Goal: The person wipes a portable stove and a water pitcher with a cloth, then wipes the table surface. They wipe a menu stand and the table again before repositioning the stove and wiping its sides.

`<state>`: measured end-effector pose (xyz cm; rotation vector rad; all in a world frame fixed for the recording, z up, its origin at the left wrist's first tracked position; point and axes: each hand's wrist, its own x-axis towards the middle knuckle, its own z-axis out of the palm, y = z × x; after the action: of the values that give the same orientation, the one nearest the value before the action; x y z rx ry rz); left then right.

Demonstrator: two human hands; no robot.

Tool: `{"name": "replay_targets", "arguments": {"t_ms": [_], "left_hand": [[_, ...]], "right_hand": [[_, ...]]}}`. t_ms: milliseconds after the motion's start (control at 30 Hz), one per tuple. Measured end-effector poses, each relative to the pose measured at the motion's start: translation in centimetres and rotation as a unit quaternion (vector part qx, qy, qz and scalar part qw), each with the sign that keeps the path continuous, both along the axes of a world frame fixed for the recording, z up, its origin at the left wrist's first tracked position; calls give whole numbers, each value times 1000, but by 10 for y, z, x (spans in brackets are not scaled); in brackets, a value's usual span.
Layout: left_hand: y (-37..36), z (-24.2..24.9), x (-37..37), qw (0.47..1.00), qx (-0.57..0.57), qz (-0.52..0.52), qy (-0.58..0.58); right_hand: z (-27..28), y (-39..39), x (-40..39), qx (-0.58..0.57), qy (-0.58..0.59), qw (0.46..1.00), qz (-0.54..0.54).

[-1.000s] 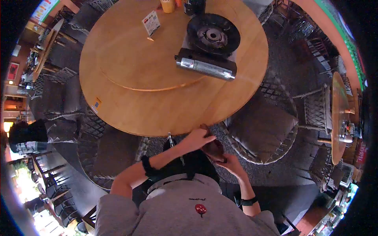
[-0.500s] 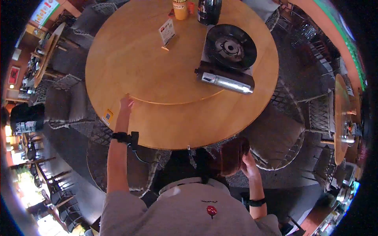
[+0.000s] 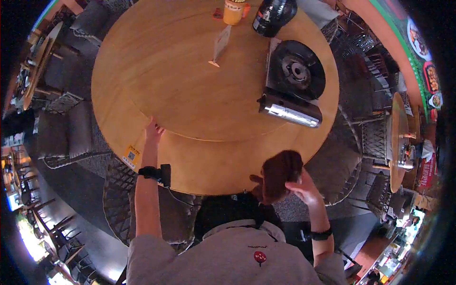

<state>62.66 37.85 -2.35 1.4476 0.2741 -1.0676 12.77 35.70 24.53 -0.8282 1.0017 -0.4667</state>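
My left hand (image 3: 154, 131) reaches onto the round wooden table, its fingers bent at the rim of the wooden turntable (image 3: 180, 95). In my right hand (image 3: 306, 189) is a bunched, dark brown cloth (image 3: 281, 176), held over the table's front right edge. On the turntable's right side stands a portable gas stove (image 3: 297, 71) with a black round burner top and a silver front panel. A small upright sign (image 3: 222, 45) stands left of the stove.
At the back are an orange cup (image 3: 233, 12) full of thin sticks and a large black container (image 3: 273, 18). A yellow QR-code sticker (image 3: 131, 156) lies near the left table edge. Wicker chairs with cushions (image 3: 327, 171) surround the table; another table (image 3: 396, 142) stands right.
The turntable has turned clockwise, carrying the stove, sign, cup and black container rightward. My right hand has raised the brown cloth toward the table edge. My left hand stays at the turntable rim.
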Motion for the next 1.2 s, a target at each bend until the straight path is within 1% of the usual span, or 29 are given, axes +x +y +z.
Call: {"name": "replay_targets", "arguments": {"t_ms": [33, 67, 100, 133, 167, 233, 267, 300, 333, 400, 433, 467, 533, 567, 600, 700, 800, 900, 967, 1033, 1100, 1167, 1200], "left_hand": [[5, -8, 5, 999, -34, -40, 7], [11, -29, 13, 994, -69, -81, 14], [15, -33, 15, 992, -88, -93, 19], [18, -35, 16, 988, -106, -106, 25], [16, -27, 3, 990, -108, -90, 30], [17, -24, -15, 991, -109, -62, 44], [19, -25, -21, 992, -108, -50, 52], [19, -20, -31, 993, -96, -39, 55], [20, -15, -42, 994, -85, -28, 58], [14, 16, -69, 998, -43, -12, 53], [17, 10, -75, 996, -59, -10, 62], [20, 3, -81, 995, -74, -10, 71], [22, 3, -97, 993, -94, -14, 73], [21, 11, -107, 993, -99, -19, 66], [21, 15, -114, 992, -105, -25, 60], [25, 20, -130, 990, -103, -12, 92], [28, 13, -134, 987, -122, -43, 95], [31, 29, -131, 988, -97, -17, 120], [35, 28, -116, 992, -95, -16, 82], [37, 28, -103, 993, -103, -15, 58], [40, 34, -94, 992, -112, -20, 48], [40, 35, -87, 996, -84, -22, 34], [39, 32, -84, 997, -69, -23, 28]], "right_hand": [[-1, -9, 14, -21, -4, 1000, -11], [-3, -21, 33, -50, -1, 998, -22], [-7, -36, 53, -80, 0, 996, -34], [-17, -52, 70, -147, 31, 989, -8], [-34, -67, 86, -213, 62, 975, 18], [-86, -88, 117, -226, 41, 973, 20], [-118, -95, 135, -305, 223, 924, 65], [-151, -99, 153, -372, 395, 833, 107], [-172, -104, 164, -424, 548, 707, 142], [-191, -115, 174, -514, 582, 620, 115], [-198, -119, 181, -555, 595, 573, 99], [-200, -129, 180, -579, 573, 574, 76], [-212, -149, 181, -603, 534, 588, 75], [-219, -157, 184, -612, 516, 594, 74], [-223, -165, 192, -640, 496, 584, 61], [-226, -178, 221, -677, 427, 592, 91], [-230, -173, 253, -721, 310, 607, 123], [-216, -144, 256, -694, 197, 636, 275], [-206, -110, 237, -704, 161, 572, 388], [-196, -72, 205, -661, 124, 606, 425], [-199, -48, 173, -609, 64, 662, 431], [-189, -38, 136, -562, 98, 732, 373], [-187, -46, 126, -579, 125, 731, 338]]}}
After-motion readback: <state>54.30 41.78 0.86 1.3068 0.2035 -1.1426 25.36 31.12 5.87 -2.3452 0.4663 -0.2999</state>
